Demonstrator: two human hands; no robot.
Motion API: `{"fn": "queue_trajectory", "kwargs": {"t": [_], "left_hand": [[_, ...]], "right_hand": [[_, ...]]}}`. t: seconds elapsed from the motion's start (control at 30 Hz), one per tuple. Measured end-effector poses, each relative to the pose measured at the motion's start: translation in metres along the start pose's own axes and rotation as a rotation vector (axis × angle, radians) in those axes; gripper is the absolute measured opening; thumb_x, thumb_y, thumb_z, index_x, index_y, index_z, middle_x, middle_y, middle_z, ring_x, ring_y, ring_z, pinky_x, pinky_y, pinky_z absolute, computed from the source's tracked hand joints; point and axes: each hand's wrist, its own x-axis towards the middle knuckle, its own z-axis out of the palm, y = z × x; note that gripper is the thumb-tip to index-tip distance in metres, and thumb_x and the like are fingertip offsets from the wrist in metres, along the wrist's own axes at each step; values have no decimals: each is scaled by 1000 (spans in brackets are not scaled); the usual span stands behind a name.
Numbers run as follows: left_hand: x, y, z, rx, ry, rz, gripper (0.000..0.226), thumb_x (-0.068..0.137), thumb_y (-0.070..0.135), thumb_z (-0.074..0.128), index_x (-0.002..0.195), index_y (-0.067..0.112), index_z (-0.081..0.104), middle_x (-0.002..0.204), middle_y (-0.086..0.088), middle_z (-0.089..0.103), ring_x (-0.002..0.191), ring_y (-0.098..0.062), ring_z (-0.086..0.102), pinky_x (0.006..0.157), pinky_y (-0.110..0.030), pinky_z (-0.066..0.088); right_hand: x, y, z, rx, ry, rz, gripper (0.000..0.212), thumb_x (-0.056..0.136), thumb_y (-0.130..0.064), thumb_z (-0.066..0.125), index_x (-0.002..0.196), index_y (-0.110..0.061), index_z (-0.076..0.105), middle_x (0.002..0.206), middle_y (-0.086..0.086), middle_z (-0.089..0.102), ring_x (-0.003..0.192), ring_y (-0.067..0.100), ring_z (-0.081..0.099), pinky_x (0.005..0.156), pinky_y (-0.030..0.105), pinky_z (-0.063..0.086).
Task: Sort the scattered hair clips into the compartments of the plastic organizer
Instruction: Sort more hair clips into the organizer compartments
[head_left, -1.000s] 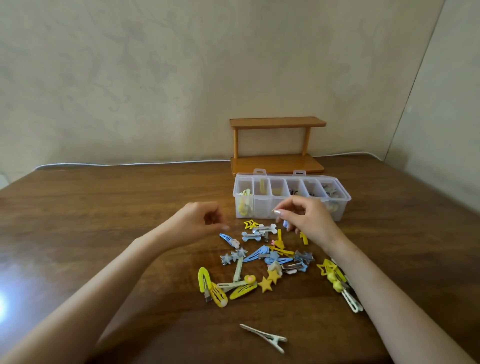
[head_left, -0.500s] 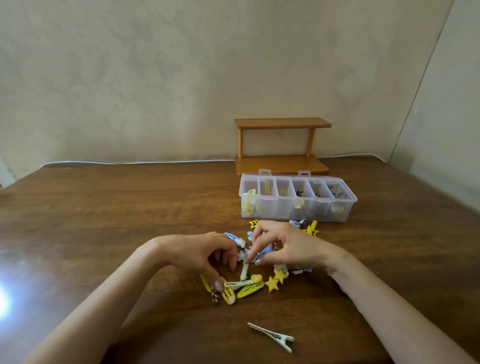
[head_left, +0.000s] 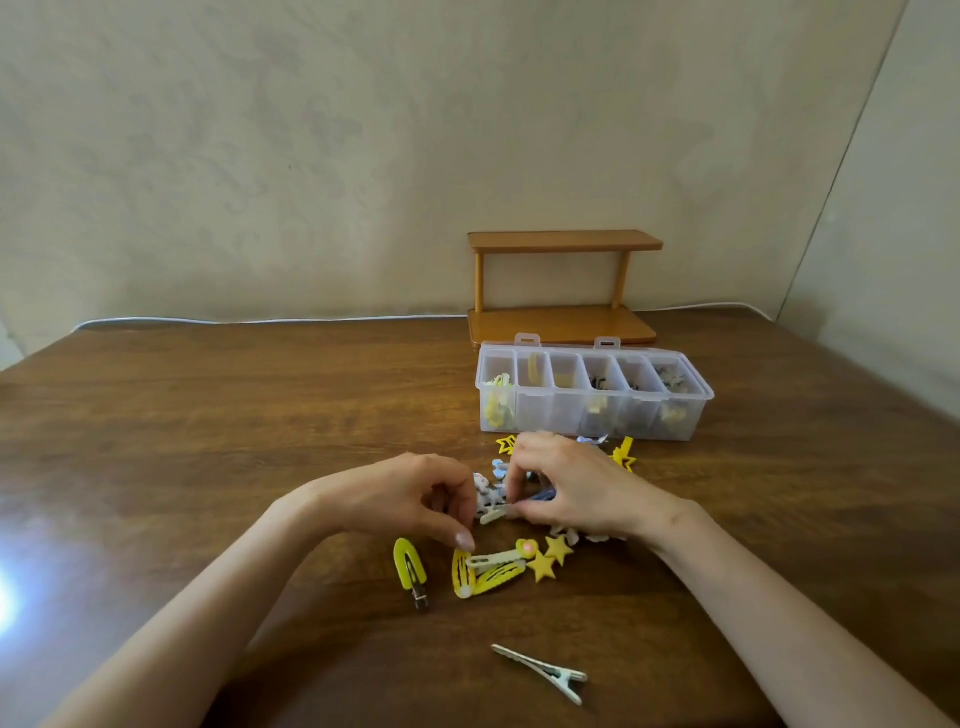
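The left hand (head_left: 405, 499) and right hand (head_left: 571, 488) sat close together just before the organizer (head_left: 540, 415), both pinching one tangle of pale clips (head_left: 491, 506), probably to part them; other clips (head_left: 498, 569) lay farther from it on the counter (head_left: 208, 441)

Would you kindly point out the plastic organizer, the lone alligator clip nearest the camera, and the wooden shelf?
plastic organizer (head_left: 550, 415), head view, clear front wall.
alligator clip (head_left: 539, 671), head view, middle of its body.
wooden shelf (head_left: 565, 241), head view, top board.
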Motion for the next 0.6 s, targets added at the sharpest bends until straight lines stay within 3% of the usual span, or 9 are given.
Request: {"fn": "queue_trajectory", "kwargs": {"t": [0.1, 0.17, 0.27, 0.47, 0.6], "left_hand": [[0, 7, 7, 30, -16, 42, 29, 71, 38, 77, 89, 20, 62, 90, 7, 57, 81, -3, 50, 69, -17, 44], [1, 10, 12, 72, -6, 76, 25, 74, 37, 74, 88, 19, 63, 89, 5, 58, 81, -7, 52, 69, -17, 44], [1, 10, 15, 112, 26, 102, 19, 80, 36, 70, 88, 20, 64, 90, 6, 58, 84, -7, 52, 70, -14, 43], [-3, 12, 12, 201, 138, 47, 12, 82, 36, 65, 86, 25, 60, 87, 13, 54, 80, -2, 51, 69, -17, 44], [4, 13, 8, 174, 335, -12, 10, 82, 31, 66, 83, 25, 58, 72, 15, 56, 69, -1, 54, 60, -10, 41]], "right_hand": [[0, 5, -3, 32, 54, 52, 10, 83, -25, 69, 82, -22, 59, 88, -12, 57, 76, -2, 48, 69, 20, 42], [-1, 5, -5, 181, 107, 121, 9, 83, -17, 68, 80, -16, 59, 86, 0, 62, 66, 2, 47, 65, 22, 44], [-3, 5, -10, 369, 184, 180, 6, 84, -9, 65, 85, -11, 60, 84, 11, 63, 67, 9, 51, 64, 26, 45], [1, 2, -20, 593, 277, 165, 43, 84, 1, 63, 117, -24, 54, 76, 2, 58, 63, 12, 61, 64, 25, 54], [13, 3, -30, 524, 428, 184, 21, 85, -2, 63, 98, -19, 65, 72, 2, 65, 64, 14, 63, 60, 22, 50]]}}
